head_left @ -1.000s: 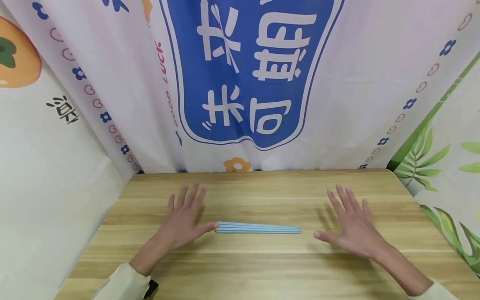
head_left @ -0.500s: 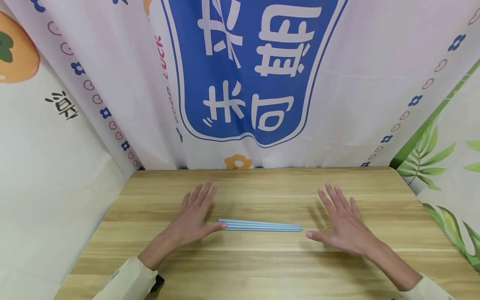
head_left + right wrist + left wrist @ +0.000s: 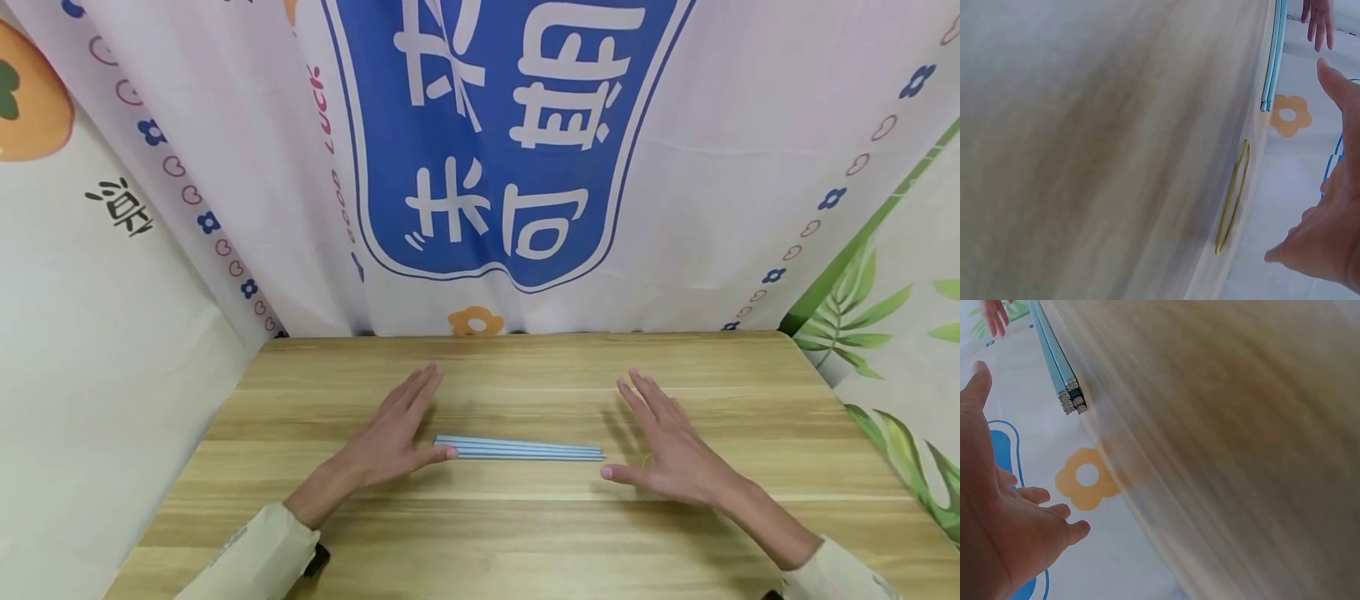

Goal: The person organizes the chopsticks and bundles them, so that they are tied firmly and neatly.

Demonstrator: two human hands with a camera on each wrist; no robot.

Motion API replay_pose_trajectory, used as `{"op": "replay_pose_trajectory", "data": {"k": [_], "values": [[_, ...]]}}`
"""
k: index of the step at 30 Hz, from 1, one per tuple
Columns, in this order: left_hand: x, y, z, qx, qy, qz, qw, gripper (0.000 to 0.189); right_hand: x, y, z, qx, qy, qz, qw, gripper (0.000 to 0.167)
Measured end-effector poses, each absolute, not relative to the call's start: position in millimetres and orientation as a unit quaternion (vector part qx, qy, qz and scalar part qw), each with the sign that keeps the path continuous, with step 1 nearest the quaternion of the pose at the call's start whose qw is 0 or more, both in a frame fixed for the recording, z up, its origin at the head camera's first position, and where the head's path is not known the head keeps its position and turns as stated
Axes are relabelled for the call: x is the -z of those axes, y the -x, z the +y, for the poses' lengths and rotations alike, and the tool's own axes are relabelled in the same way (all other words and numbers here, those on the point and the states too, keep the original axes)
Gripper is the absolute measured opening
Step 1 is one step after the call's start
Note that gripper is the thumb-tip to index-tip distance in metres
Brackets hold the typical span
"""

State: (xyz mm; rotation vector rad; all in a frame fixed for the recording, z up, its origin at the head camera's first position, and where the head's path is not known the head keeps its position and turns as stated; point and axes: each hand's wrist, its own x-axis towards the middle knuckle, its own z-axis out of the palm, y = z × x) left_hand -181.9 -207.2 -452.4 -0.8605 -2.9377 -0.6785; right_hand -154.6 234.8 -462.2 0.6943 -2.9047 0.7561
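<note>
Several light blue chopsticks [image 3: 525,450] lie side by side across the wooden table. Their thicker ends [image 3: 1072,397], patterned in silver, show in the left wrist view. My left hand [image 3: 386,442] hovers at the left end of the bundle, fingers stretched out, its thumb overlapping the sticks in the head view. Just past the bundle's right end, my right hand [image 3: 675,458] is held with fingers spread and thumb pointing at the tips. Neither hand grips anything. A yellow rubber band [image 3: 1233,197] rests on the table beneath the right hand, which mostly hides it in the head view.
The wooden table [image 3: 480,533] ends at the back against a white curtain [image 3: 712,167] with a blue printed panel. Printed cloth with green leaves [image 3: 855,325] hangs on the right, and a pale cloth [image 3: 112,375] covers the left side.
Both hands have moved inward, the left one to the right and the right one to the left, closer to the chopsticks' ends. The chopsticks lie as before.
</note>
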Motion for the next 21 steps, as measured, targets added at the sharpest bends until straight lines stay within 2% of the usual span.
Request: {"op": "replay_pose_trajectory", "data": {"k": [6,17,21], "values": [[453.4,183.1,-205.6,0.239,0.279,-0.930,-0.011,0.116,466.6,156.9,233.7,-0.260,-0.243,-0.934,0.025,0.121],[456.1,176.9,-199.7,0.280,0.242,-0.925,-0.084,0.111,466.4,156.9,227.3,-0.283,-0.237,-0.929,-0.029,0.117],[457.4,176.9,-197.2,0.294,0.240,-0.921,-0.092,0.109,465.0,158.5,226.0,-0.288,-0.244,-0.925,-0.034,0.110]]}}
